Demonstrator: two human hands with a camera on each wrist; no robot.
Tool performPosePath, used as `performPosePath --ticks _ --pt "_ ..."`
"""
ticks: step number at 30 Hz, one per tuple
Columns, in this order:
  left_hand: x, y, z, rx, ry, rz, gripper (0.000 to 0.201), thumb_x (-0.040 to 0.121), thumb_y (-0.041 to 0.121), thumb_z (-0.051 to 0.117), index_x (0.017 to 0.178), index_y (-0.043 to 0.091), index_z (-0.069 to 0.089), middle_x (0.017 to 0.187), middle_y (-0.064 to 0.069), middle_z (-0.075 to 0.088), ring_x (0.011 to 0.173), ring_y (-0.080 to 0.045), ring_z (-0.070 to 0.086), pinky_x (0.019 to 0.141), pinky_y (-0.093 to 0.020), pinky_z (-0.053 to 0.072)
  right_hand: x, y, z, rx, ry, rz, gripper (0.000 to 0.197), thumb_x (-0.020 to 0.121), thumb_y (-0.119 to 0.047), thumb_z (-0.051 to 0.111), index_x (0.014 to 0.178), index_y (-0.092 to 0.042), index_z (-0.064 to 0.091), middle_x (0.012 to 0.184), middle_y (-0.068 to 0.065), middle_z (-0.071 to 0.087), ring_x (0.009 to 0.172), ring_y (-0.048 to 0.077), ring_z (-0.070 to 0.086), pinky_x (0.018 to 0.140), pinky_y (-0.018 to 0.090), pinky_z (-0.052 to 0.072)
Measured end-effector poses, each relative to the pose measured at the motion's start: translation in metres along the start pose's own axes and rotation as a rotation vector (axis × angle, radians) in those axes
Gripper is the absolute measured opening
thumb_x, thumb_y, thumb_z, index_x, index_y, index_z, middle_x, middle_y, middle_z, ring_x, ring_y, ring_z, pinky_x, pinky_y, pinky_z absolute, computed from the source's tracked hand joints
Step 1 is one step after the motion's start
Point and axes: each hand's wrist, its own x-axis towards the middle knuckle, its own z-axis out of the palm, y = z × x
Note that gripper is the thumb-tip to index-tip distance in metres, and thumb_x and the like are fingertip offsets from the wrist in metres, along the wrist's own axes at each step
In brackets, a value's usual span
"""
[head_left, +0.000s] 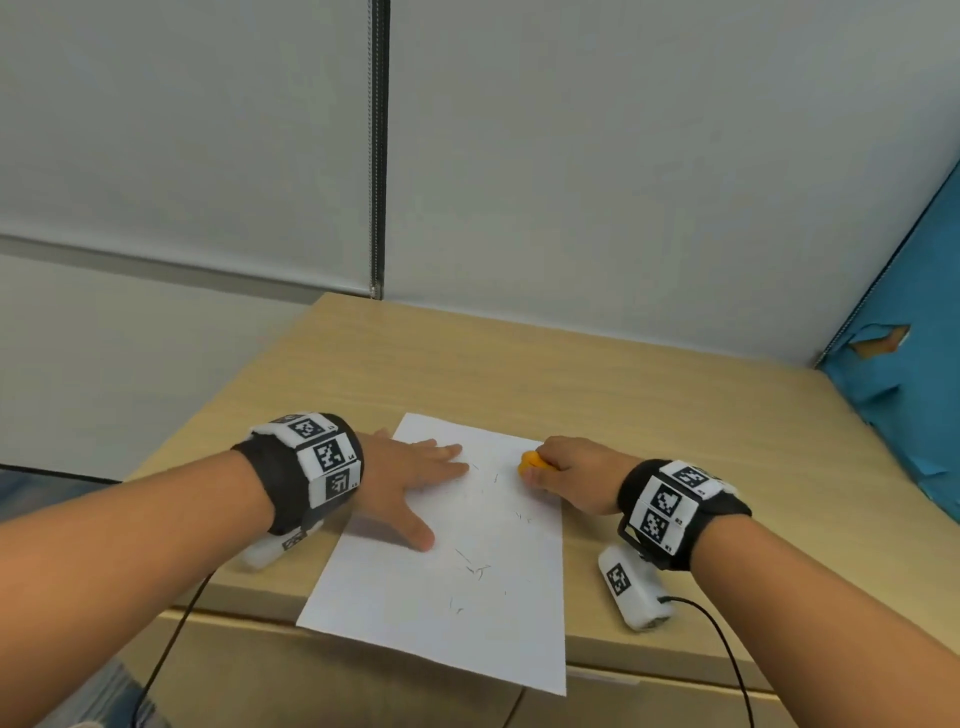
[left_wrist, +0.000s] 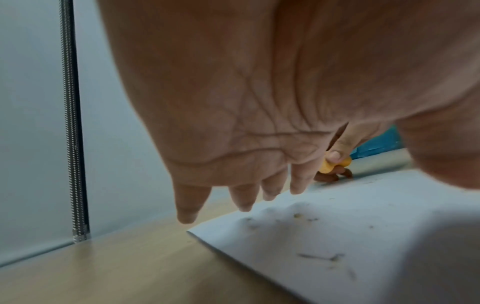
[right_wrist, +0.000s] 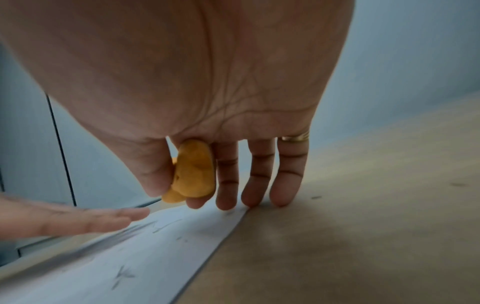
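Note:
A white sheet of paper with faint pencil marks and dark crumbs lies on the wooden table. My left hand lies flat on the sheet's upper left part, fingers straight and spread. My right hand pinches a small orange eraser between thumb and index finger at the sheet's upper right corner. In the right wrist view the orange eraser sits low against the paper, with the other fingers touching down at the sheet's edge. The left wrist view shows my palm over the paper and the eraser beyond.
A grey wall panel with a dark vertical strip stands behind the table. A blue torn sheet covers the right side. Cables run from both wrist cameras over the table's front edge.

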Motion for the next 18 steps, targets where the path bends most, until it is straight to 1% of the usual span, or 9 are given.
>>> performPosePath --ticks 2,4,6,8,9,10,13,16,18 --pt "0.002 -0.002 -0.003 -0.008 0.021 -0.026 0.109 0.081 0.078 0.054 0.156 0.038 -0.016 0.161 0.017 -0.025 0.15 -0.009 -0.017 0.12 -0.056 -0.008 0.001 -0.009 -0.001 -0.075 -0.006 -0.021 0.042 0.106 -0.047 0.041 0.089 -0.011 0.053 0.093 0.009 0.059 0.078 0.02 0.048 0.076 0.039 0.042" --pt "0.007 -0.001 -0.006 -0.034 0.003 -0.039 0.118 0.076 0.08 0.059 0.154 0.04 -0.02 0.161 0.017 -0.027 0.15 -0.013 -0.018 0.12 -0.056 -0.006 0.004 -0.02 0.0 -0.121 0.001 -0.057 0.041 0.106 -0.048 0.04 0.083 -0.016 0.05 0.084 0.003 0.056 0.073 0.018 0.046 0.069 0.036 0.039" --pt "0.015 0.002 -0.008 -0.023 -0.056 -0.044 0.126 0.071 0.078 0.067 0.153 0.041 -0.022 0.161 0.015 -0.028 0.15 -0.018 -0.02 0.12 -0.058 -0.003 0.005 -0.035 0.003 -0.143 -0.006 -0.126 0.04 0.105 -0.049 0.039 0.08 -0.019 0.048 0.082 0.002 0.056 0.073 0.019 0.048 0.071 0.037 0.041" --pt "0.022 0.003 -0.008 0.034 -0.083 -0.05 0.133 0.067 0.076 0.073 0.153 0.04 -0.022 0.161 0.012 -0.028 0.15 -0.023 -0.021 0.12 -0.06 -0.001 0.006 -0.05 0.009 -0.21 -0.056 -0.197 0.037 0.105 -0.047 0.039 0.082 -0.019 0.049 0.085 0.002 0.059 0.079 0.021 0.053 0.075 0.039 0.044" --pt "0.025 0.003 -0.007 0.054 -0.085 -0.054 0.134 0.066 0.076 0.073 0.153 0.04 -0.022 0.161 0.011 -0.028 0.15 -0.024 -0.021 0.12 -0.06 -0.001 0.007 -0.055 0.012 -0.253 -0.081 -0.205 0.036 0.104 -0.047 0.039 0.084 -0.019 0.051 0.087 0.002 0.06 0.082 0.022 0.056 0.076 0.039 0.045" --pt "0.027 0.003 -0.007 0.069 -0.087 -0.058 0.134 0.066 0.076 0.072 0.153 0.04 -0.023 0.161 0.011 -0.029 0.15 -0.025 -0.021 0.12 -0.06 -0.001 0.01 -0.057 0.014 -0.294 -0.098 -0.19 0.037 0.104 -0.048 0.039 0.084 -0.019 0.051 0.088 0.002 0.06 0.084 0.023 0.057 0.076 0.039 0.046" --pt "0.027 0.003 -0.006 0.098 -0.092 -0.065 0.133 0.067 0.077 0.07 0.152 0.039 -0.025 0.16 0.012 -0.031 0.15 -0.025 -0.021 0.12 -0.06 0.0 0.02 -0.052 0.008 -0.334 -0.102 -0.077 0.041 0.103 -0.051 0.034 0.075 -0.024 0.047 0.083 0.0 0.057 0.084 0.024 0.058 0.074 0.037 0.045" --pt "0.027 0.003 -0.006 0.124 -0.086 -0.076 0.132 0.067 0.08 0.068 0.151 0.04 -0.025 0.16 0.012 -0.031 0.151 -0.026 -0.019 0.119 -0.061 0.0 0.028 -0.045 -0.004 -0.386 -0.076 0.003 0.046 0.104 -0.049 0.03 0.078 -0.019 0.054 0.083 0.002 0.059 0.08 0.024 0.058 0.073 0.035 0.047" --pt "0.027 0.004 -0.007 0.145 -0.091 -0.088 0.133 0.065 0.083 0.067 0.151 0.041 -0.026 0.16 0.012 -0.031 0.151 -0.026 -0.018 0.118 -0.063 -0.001 0.027 -0.044 -0.006 -0.373 -0.072 -0.006 0.047 0.104 -0.049 0.031 0.077 -0.017 0.054 0.081 0.003 0.06 0.076 0.023 0.057 0.07 0.034 0.046"
